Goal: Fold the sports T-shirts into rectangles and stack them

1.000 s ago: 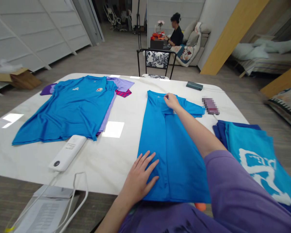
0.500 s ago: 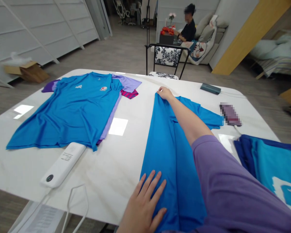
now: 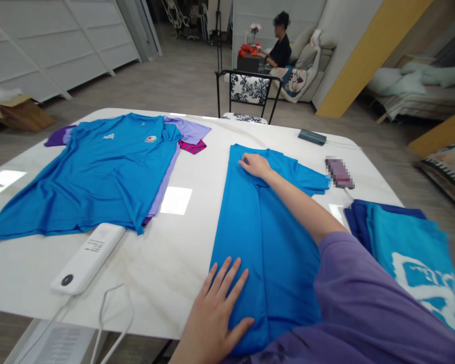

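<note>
A blue T-shirt (image 3: 238, 217) lies folded lengthwise on the table, its long left edge straight and a short sleeve (image 3: 313, 179) sticking out to the right. My left hand (image 3: 222, 303) rests flat near the hem, fingers spread, holding nothing. Farther up, just below the shirt's upper left corner, is my right hand (image 3: 255, 166). Its fingers are loosely curled down at the fabric, with no cloth visibly pinched between them. My right forearm crosses over the shirt and hides part of it.
On the white table (image 3: 182, 237), another blue T-shirt (image 3: 102, 172) lies spread over purple garments. A white device (image 3: 89, 258) with a cable, a dark box (image 3: 312, 137), a phone (image 3: 339, 173) and folded clothes (image 3: 409, 253) surround the work. A chair (image 3: 249, 91) stands beyond; a person (image 3: 280, 48) sits farther back.
My right hand has let go of the shirt's upper left corner and moved down onto the folded part. The corner now lies flat. My left hand stays near the hem; the view has shifted right.
</note>
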Motion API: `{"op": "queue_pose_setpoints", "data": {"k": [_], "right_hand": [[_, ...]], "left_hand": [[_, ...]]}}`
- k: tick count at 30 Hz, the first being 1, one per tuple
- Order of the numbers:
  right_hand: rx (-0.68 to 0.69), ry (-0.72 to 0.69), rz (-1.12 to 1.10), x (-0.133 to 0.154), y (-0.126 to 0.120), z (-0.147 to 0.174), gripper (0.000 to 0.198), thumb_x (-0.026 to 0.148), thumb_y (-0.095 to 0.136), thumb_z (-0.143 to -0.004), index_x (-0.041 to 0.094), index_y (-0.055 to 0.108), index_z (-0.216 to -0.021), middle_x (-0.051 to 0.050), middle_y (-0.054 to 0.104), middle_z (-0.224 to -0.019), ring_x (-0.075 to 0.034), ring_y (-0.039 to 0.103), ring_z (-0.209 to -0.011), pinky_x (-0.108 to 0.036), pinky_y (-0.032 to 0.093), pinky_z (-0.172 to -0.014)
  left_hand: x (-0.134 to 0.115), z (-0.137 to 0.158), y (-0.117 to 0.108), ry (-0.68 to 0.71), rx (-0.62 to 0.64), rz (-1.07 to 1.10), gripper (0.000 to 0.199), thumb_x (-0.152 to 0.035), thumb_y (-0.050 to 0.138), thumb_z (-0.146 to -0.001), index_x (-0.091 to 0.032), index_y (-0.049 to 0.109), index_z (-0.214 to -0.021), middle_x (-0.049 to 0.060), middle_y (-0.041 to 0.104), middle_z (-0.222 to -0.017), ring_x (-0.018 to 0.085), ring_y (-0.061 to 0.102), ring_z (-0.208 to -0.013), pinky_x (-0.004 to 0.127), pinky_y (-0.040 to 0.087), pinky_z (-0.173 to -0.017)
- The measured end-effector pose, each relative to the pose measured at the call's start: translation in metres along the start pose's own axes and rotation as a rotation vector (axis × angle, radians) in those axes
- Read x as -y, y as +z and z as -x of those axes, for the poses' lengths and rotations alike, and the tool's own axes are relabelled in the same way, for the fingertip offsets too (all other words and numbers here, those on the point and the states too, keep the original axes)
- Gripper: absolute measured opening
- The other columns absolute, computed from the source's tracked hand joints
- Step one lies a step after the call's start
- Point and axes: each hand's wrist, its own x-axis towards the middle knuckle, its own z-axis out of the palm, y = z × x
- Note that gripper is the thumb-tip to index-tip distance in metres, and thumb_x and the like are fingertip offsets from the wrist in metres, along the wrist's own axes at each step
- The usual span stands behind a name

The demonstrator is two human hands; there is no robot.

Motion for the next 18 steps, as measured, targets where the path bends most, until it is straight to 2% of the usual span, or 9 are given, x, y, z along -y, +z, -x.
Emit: {"op": "queue_pose_setpoints", "data": {"k": [2,4,7,10,13,16,18], "right_hand": [[0.076,-0.082,-0.034,-0.008,-0.009,0.021,0.025,0.044,0.064,-0.113,0.023,0.077,-0.117,-0.011,0.082,-0.123,-0.029,0.073,-0.113,-0.038,0.058,-0.104],[0.027,-0.060,-0.053,-0.026,-0.028,0.039,0.025,0.039,0.060,-0.114,0.022,0.077,-0.123,-0.011,0.081,-0.130,-0.028,0.073,-0.119,-0.039,0.057,-0.110],[-0.146,0.208,0.030,-0.071,-0.072,0.071,0.033,0.032,0.052,-0.116,0.020,0.074,-0.138,-0.016,0.077,-0.142,-0.033,0.071,-0.131,-0.045,0.057,-0.115],[-0.135,0.543,0.165,-0.126,-0.108,0.115,0.046,0.033,0.053,-0.115,0.012,0.067,-0.154,-0.027,0.065,-0.157,-0.040,0.068,-0.141,-0.052,0.055,-0.119],[0.001,0.761,0.220,-0.167,-0.121,0.157,0.060,0.043,0.063,-0.114,0.007,0.063,-0.161,-0.035,0.051,-0.167,-0.044,0.066,-0.147,-0.054,0.053,-0.123],[0.071,0.801,0.236,-0.188,-0.119,0.183,0.066,0.055,0.071,-0.108,0.009,0.069,-0.156,-0.034,0.046,-0.172,-0.046,0.060,-0.153,-0.057,0.051,-0.126],[0.062,0.767,0.268,-0.196,-0.116,0.190,0.063,0.055,0.075,-0.104,0.012,0.074,-0.149,-0.031,0.047,-0.173,-0.048,0.051,-0.161,-0.059,0.049,-0.129]], "left_hand": [[0.001,0.002,-0.004,0.011,-0.009,0.000,0.099,-0.061,0.071,-0.106,-0.036,0.024,-0.189,0.001,0.030,-0.194,0.037,0.038,-0.177,0.062,0.044,-0.139],[-0.001,0.001,-0.009,0.009,-0.036,-0.002,0.095,-0.056,0.073,-0.106,-0.035,0.030,-0.187,0.005,0.035,-0.192,0.039,0.039,-0.175,0.065,0.040,-0.140],[-0.024,-0.011,-0.016,-0.025,-0.074,0.067,0.069,-0.043,0.070,-0.110,-0.031,0.052,-0.175,0.013,0.056,-0.177,0.038,0.054,-0.162,0.062,0.045,-0.134],[-0.074,-0.040,-0.011,0.081,-0.002,0.245,0.041,-0.037,0.066,-0.113,-0.029,0.067,-0.153,0.011,0.073,-0.142,0.030,0.071,-0.130,0.049,0.057,-0.110],[-0.136,-0.074,0.008,0.315,0.066,0.339,0.040,-0.046,0.068,-0.112,-0.028,0.068,-0.147,0.010,0.073,-0.124,0.030,0.071,-0.111,0.046,0.056,-0.092],[-0.186,-0.097,0.033,0.518,0.052,0.293,0.053,-0.058,0.067,-0.111,-0.026,0.064,-0.153,0.013,0.070,-0.120,0.032,0.069,-0.107,0.048,0.052,-0.086],[-0.206,-0.105,0.048,0.584,0.035,0.231,0.053,-0.060,0.069,-0.109,-0.024,0.066,-0.148,0.013,0.068,-0.118,0.032,0.068,-0.105,0.048,0.050,-0.083]]}}
